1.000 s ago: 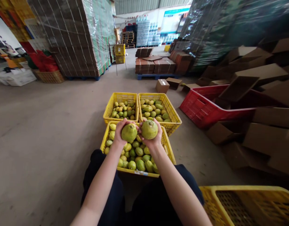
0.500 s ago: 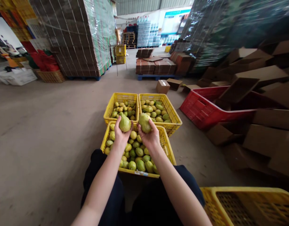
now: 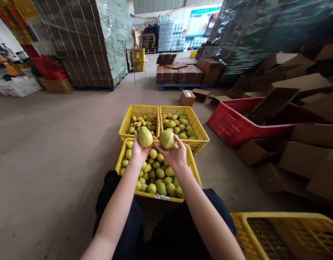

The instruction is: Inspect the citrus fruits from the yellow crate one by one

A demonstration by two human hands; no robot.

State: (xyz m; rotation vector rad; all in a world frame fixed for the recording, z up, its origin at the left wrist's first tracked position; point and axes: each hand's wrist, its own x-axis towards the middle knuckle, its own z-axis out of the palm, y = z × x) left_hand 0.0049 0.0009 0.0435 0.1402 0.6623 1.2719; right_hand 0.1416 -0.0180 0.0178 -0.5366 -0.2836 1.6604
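The left hand point(image 3: 139, 151) holds one green-yellow fruit point(image 3: 145, 137), its grip closed under and around it, palm up. The right hand point(image 3: 175, 154) holds a second fruit point(image 3: 167, 139) the same way, fingers wrapped behind it. Both fruits are raised side by side, close but apart, above the far edge of the near yellow crate point(image 3: 195, 172), which is full of similar fruit and sits on the floor between the person's knees. Just beyond it stand two more yellow crates, the left one point(image 3: 126, 124) and the right one point(image 3: 200, 131), touching each other and also holding fruit. A red crate point(image 3: 226, 124) lies to the right among cardboard boxes point(image 3: 304, 159). Another yellow crate point(image 3: 285, 234) sits at the lower right.
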